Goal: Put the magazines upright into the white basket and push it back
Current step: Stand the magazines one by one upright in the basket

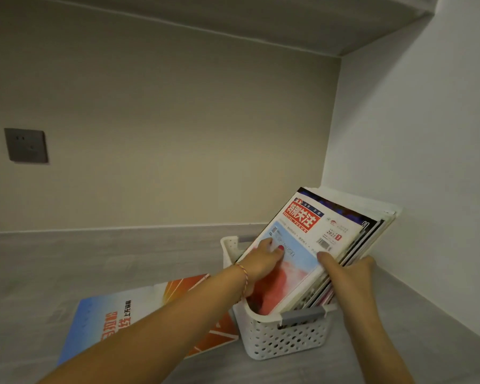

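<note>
A stack of magazines [320,245] stood in the white basket [286,336], their lower ends down inside it and their tops leaning away toward the side wall [416,151] beyond the basket, so they were tilted rather than truly upright. The front one, with a red title block and a pale blue cover, faced the camera; several more were packed behind it, their edges fanned a little.

The left hand [263,261] lay flat against that front cover just above the basket's rim, fingers spread and pressing rather than gripping. The right hand [349,273] held the right edge of the stack, thumb on the front cover and the other fingers wrapped behind, out of sight.

The basket sat on the grey table [94,256], near the corner where the side wall met the back wall [164,134], but with bare surface between it and the back wall. One more magazine [117,314], blue and orange, lay flat on the table just left of the basket, partly hidden under the left forearm.

By my reading, most of the loading was done: the bulk of the magazines were in and being squared up. What was left appeared to be the flat magazine beside the basket, straightening the stack, and pushing the basket back toward the wall.
</note>
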